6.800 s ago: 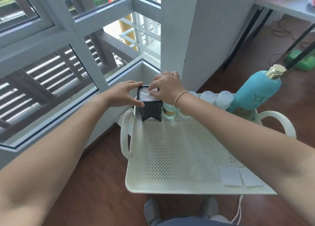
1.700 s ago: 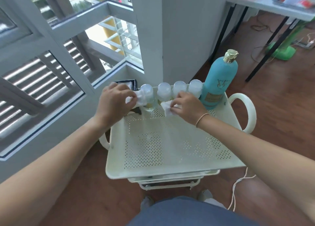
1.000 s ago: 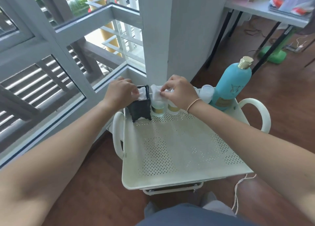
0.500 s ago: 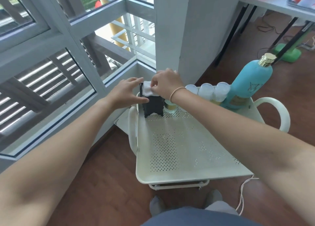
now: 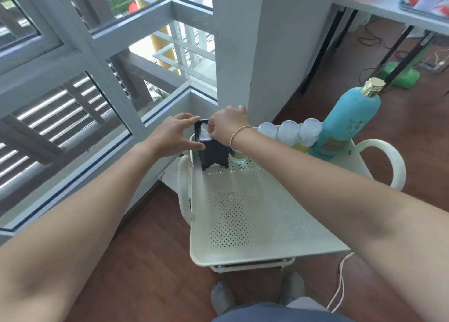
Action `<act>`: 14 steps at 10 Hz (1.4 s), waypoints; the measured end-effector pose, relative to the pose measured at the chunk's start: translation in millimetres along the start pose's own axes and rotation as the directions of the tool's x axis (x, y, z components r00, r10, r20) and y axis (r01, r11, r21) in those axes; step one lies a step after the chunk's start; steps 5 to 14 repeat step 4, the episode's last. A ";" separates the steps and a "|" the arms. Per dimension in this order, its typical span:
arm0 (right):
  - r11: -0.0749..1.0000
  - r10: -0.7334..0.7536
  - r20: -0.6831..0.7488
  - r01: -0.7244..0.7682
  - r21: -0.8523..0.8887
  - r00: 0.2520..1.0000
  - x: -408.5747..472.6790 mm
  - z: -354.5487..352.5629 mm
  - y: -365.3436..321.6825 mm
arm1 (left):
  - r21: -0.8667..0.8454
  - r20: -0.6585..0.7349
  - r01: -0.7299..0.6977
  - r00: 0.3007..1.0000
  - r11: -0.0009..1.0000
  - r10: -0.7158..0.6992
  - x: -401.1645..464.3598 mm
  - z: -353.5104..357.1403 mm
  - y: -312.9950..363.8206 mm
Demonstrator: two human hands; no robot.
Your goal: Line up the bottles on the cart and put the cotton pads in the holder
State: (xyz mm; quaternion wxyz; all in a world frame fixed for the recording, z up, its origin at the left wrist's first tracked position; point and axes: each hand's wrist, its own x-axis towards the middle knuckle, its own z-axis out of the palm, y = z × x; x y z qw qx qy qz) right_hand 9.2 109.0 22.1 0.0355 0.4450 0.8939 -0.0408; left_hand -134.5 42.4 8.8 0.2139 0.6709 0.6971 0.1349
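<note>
The right hand (image 5: 227, 125) lay over the top of the black holder (image 5: 213, 151), hiding the holder's far right rim and most of its opening; only a patch of white cotton pads (image 5: 204, 133) showed at the near left of the opening. The fingertips of that hand were out of sight behind the knuckles, so it could not be told whether they pinched a pad or merely pressed on the stack. The right wrist also covered most of a small bottle (image 5: 237, 154) just right of the holder, of which only the yellowish base was visible. The left hand (image 5: 173, 133) was spread around the holder's left side, thumb along the near face and fingers curled over the far left corner, in contact with it and partly closed about it. The holder stood upright in the far left corner of the cream perforated cart (image 5: 255, 227). Three small clear-capped bottles (image 5: 289, 132) stood in a row along the far edge, touching or nearly so, with the tall teal bottle (image 5: 347, 120) at the right end; their lower parts were hidden by the right forearm. The cart's lower shelves were largely concealed beneath the top tray.
</note>
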 end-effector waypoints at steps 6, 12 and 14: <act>0.876 0.014 -0.366 0.166 0.454 0.930 -58.8 -2.7 58.0 | 0.007 -0.239 -0.053 0.970 0.999 0.053 -21.6 15.9 39.7; 0.876 0.014 -0.366 0.166 0.454 0.930 -58.8 -2.7 58.0 | 0.007 -0.239 -0.053 0.970 0.999 0.053 -21.6 15.9 39.7; 0.876 0.014 -0.366 0.166 0.454 0.930 -58.8 -2.7 58.0 | 0.007 -0.239 -0.053 0.970 0.999 0.053 -21.6 15.9 39.7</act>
